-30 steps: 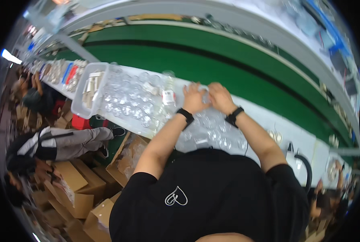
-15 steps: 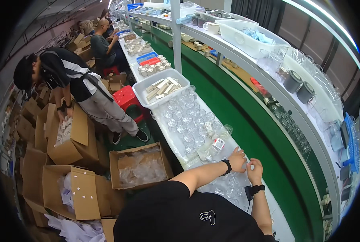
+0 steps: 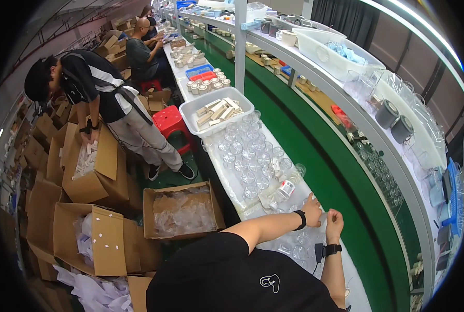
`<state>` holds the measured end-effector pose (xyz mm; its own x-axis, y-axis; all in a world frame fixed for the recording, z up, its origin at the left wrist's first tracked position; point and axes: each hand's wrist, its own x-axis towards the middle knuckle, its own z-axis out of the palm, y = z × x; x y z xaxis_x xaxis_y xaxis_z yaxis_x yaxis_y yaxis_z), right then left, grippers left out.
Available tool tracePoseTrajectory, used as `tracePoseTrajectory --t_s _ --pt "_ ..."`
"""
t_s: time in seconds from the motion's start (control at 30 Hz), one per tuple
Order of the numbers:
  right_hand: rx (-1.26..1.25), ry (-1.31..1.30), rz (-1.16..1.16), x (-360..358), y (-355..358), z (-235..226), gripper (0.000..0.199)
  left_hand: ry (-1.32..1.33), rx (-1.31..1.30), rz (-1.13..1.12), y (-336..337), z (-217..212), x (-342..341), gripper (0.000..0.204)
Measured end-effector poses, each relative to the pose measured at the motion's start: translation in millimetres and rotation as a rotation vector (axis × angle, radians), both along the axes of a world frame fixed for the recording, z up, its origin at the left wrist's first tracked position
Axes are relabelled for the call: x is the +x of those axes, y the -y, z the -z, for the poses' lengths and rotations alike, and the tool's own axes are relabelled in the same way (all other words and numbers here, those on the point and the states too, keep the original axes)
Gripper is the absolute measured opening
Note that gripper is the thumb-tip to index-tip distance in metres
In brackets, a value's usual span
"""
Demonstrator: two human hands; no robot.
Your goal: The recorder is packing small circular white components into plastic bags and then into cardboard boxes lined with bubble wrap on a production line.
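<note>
My left hand (image 3: 311, 211) and my right hand (image 3: 334, 222) are close together over the right edge of the long white table (image 3: 232, 190). Both have curled fingers; anything between them is too small or too clear to make out. Just beyond my left hand lies a clear plastic bottle (image 3: 285, 189) with a red and white label, on its side. Rows of clear round plastic cups (image 3: 248, 155) cover the table farther off. More clear cups (image 3: 300, 238) stand below my wrists, partly hidden by my left forearm.
A white tub (image 3: 190, 122) of cream-coloured parts stands beyond the cups. On the left are an open carton (image 3: 154, 223) with clear bags, a red stool (image 3: 167, 118) and a person (image 3: 94, 93) bending over a carton. A shelf post (image 3: 240, 57) rises at the table's far side.
The view has shifted slightly, moving the scene right in the picture. My hands are slightly farther apart, and both stay curled near the table edge. The bending person's hands remain in the carton.
</note>
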<state>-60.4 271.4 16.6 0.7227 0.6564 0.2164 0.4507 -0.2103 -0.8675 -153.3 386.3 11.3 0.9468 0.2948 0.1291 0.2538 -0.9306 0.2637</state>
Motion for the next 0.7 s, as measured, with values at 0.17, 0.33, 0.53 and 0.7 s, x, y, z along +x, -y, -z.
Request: tracePoseTrajectory --t_s 0.17,0.33,0.53,0.7 --pt "0.129 -0.271 -0.062 13.5 -13.6 -20.3 0.014 0.005 -0.098 -0.077 -0.3 18.1 5.7 0.047" --pt "0.448 -0.701 -0.133 2.9 -8.4 -40.2 0.018 -0.058 -0.206 -0.071 -5.5 19.4 4.8 0.056" --pt "0.439 -0.607 -0.018 7.1 -25.3 -75.4 0.017 -0.097 -0.317 -0.062 -12.1 8.6 0.9 0.068" --pt "0.242 -0.036 0.076 0.4 -58.2 -45.2 0.020 -0.081 -0.288 0.051 -14.3 13.3 -6.5 0.073"
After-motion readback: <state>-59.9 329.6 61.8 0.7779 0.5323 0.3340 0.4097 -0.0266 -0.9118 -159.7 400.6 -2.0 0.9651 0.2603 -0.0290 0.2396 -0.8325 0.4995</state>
